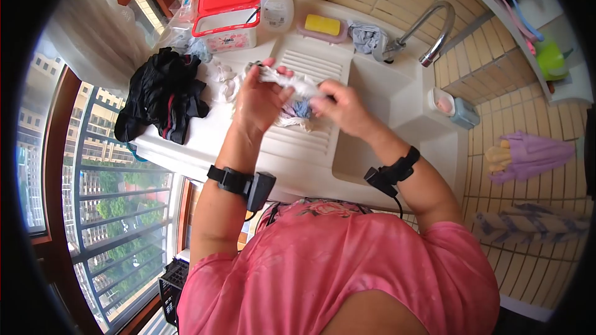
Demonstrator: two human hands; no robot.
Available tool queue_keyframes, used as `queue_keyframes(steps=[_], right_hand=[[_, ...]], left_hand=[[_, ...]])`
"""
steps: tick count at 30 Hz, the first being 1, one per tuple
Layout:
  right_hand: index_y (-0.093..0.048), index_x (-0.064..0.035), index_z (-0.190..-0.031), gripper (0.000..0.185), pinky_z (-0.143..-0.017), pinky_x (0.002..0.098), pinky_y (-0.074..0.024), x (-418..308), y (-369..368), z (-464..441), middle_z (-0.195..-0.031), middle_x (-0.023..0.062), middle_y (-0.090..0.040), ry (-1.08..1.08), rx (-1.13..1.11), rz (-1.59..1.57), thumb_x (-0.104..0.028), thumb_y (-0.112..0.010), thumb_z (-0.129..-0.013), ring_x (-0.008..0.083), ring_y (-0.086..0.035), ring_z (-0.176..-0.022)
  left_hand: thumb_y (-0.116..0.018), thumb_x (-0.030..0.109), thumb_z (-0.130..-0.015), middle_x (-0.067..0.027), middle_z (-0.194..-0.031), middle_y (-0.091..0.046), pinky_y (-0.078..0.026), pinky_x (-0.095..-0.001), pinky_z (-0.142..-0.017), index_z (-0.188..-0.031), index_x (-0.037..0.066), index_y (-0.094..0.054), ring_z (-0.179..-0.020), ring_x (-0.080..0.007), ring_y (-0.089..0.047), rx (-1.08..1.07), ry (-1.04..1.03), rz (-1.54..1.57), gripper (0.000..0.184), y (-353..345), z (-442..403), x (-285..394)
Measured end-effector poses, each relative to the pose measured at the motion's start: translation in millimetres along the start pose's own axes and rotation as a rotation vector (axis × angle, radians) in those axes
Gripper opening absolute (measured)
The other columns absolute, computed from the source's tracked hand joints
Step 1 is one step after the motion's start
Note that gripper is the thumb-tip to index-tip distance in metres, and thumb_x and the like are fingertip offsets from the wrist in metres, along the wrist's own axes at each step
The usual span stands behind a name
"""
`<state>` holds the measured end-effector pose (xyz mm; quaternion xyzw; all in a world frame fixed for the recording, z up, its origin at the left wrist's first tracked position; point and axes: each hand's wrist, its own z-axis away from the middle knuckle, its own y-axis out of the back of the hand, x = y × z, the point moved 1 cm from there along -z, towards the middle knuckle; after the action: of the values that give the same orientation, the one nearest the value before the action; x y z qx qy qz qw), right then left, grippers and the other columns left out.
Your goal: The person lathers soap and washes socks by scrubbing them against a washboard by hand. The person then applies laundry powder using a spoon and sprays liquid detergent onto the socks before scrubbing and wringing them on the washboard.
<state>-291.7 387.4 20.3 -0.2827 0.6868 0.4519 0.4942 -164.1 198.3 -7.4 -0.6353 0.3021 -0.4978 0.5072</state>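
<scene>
My left hand (257,100) is closed around one end of a small white wet-looking cloth (299,83), its palm turned partly up. The other end is pinched between the fingers of my right hand (345,109). The cloth stretches between both hands above the ribbed washboard (310,61) of the sink counter. What kind of garment it is, I cannot make out. Beneath it lies a small heap of pale blue and cream laundry (300,110), partly hidden by my hands. More white cloth (225,80) lies left of my left hand.
Black clothing (162,96) lies at the left counter edge, near the window. Behind stand a red-lidded tub (230,38) and a white bottle (277,9). A yellow soap bar (322,24) and grey cloth (367,38) sit by the faucet (442,31). The basin (372,111) is at right.
</scene>
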Motion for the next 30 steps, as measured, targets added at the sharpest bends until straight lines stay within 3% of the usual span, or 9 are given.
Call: queue_keyframes(steps=[1, 3, 7, 10, 16, 18, 20, 23, 30], right_hand=[[-0.064, -0.0026, -0.095, 0.020, -0.063, 0.0264, -0.0513, -27, 10, 1, -0.082, 0.0042, -0.063, -0.098, 0.045, -0.332, -0.023, -0.064, -0.096, 0.0128, -0.060, -0.069], [-0.063, -0.0031, -0.093, 0.023, -0.059, 0.0262, -0.0492, -41, 33, 1, -0.081, 0.0046, -0.063, -0.139, 0.049, -0.461, -0.025, -0.061, -0.097, 0.0125, -0.059, -0.067], [-0.061, -0.0067, -0.088, 0.033, -0.049, 0.0262, -0.0422, -63, 30, 0, -0.076, 0.0047, -0.062, -0.172, 0.084, -0.598, -0.037, -0.055, -0.100, 0.0106, -0.055, -0.061], [-0.059, -0.0079, -0.085, 0.040, -0.046, 0.0264, -0.0396, -71, 28, -5, -0.071, 0.0038, -0.060, -0.184, 0.078, -0.666, -0.043, -0.053, -0.102, 0.0104, -0.052, -0.055], [-0.059, -0.0101, -0.084, 0.046, -0.039, 0.0241, -0.0340, -70, 37, -16, -0.063, 0.0011, -0.057, -0.246, -0.096, -0.724, -0.051, -0.051, -0.103, 0.0087, -0.047, -0.046], [-0.060, -0.0112, -0.087, 0.043, -0.038, 0.0232, -0.0337, -66, 32, -18, -0.063, 0.0012, -0.058, -0.290, -0.145, -0.704, -0.051, -0.054, -0.102, 0.0086, -0.048, -0.045], [-0.060, -0.0113, -0.087, 0.044, -0.037, 0.0221, -0.0317, -65, 26, -20, -0.063, 0.0000, -0.058, -0.344, -0.131, -0.683, -0.052, -0.054, -0.101, 0.0074, -0.045, -0.044], [-0.063, -0.0094, -0.098, 0.040, -0.038, 0.0203, -0.0316, -62, 36, -23, -0.068, -0.0017, -0.059, -0.356, -0.129, -0.636, -0.049, -0.064, -0.097, 0.0045, -0.044, -0.045], [-0.064, -0.0078, -0.114, 0.035, -0.050, 0.0184, -0.0376, -73, 52, -22, -0.078, -0.0040, -0.061, -0.275, -0.025, -0.341, -0.033, -0.072, -0.091, 0.0021, -0.051, -0.062]], left_hand=[[-0.045, 0.032, -0.106, -0.0149, -0.112, -0.064, -0.054, -0.0454, -0.097, -0.121, 0.004, -0.059, -0.109, -0.0308, -0.063, 0.222, -0.070, -0.081, 0.034, 18, -6, 10], [-0.042, 0.029, -0.108, -0.0131, -0.103, -0.067, -0.058, -0.0433, -0.089, -0.115, 0.003, -0.060, -0.098, -0.0276, -0.067, 0.520, -0.130, -0.220, 0.033, 41, -10, 27], [-0.052, 0.025, -0.105, -0.0137, -0.097, -0.066, -0.061, -0.0359, -0.072, -0.118, 0.003, -0.058, -0.084, -0.0239, -0.068, 0.458, 0.121, -0.408, 0.027, 29, -3, 17], [-0.058, 0.022, -0.102, -0.0131, -0.104, -0.068, -0.062, -0.0342, -0.074, -0.126, 0.005, -0.056, -0.085, -0.0225, -0.070, 0.368, 0.176, -0.522, 0.029, 20, 0, -2], [-0.074, 0.042, -0.090, -0.0142, -0.151, -0.042, -0.036, -0.0402, -0.109, -0.151, 0.005, -0.039, -0.137, -0.0238, -0.040, 0.111, 0.197, -0.861, 0.079, -20, 15, -16], [-0.072, 0.040, -0.092, -0.0127, -0.145, -0.048, -0.036, -0.0369, -0.108, -0.151, 0.005, -0.040, -0.133, -0.0220, -0.045, -0.140, 0.130, -0.856, 0.076, -35, 14, -22], [-0.070, 0.035, -0.095, -0.0098, -0.123, -0.062, -0.042, -0.0347, -0.102, -0.142, 0.005, -0.050, -0.120, -0.0192, -0.057, -0.158, 0.120, -0.873, 0.059, -45, 11, -26], [-0.054, 0.030, -0.105, -0.0010, -0.086, -0.062, -0.052, -0.0260, -0.075, -0.119, 0.005, -0.061, -0.077, -0.0114, -0.062, -0.029, 0.169, -0.789, 0.029, -46, 9, -30], [-0.047, 0.038, -0.104, -0.0046, -0.085, -0.064, -0.049, -0.0268, -0.064, -0.113, 0.004, -0.061, -0.065, -0.0135, -0.059, 0.045, 0.199, -0.574, 0.037, -24, 12, -17]])
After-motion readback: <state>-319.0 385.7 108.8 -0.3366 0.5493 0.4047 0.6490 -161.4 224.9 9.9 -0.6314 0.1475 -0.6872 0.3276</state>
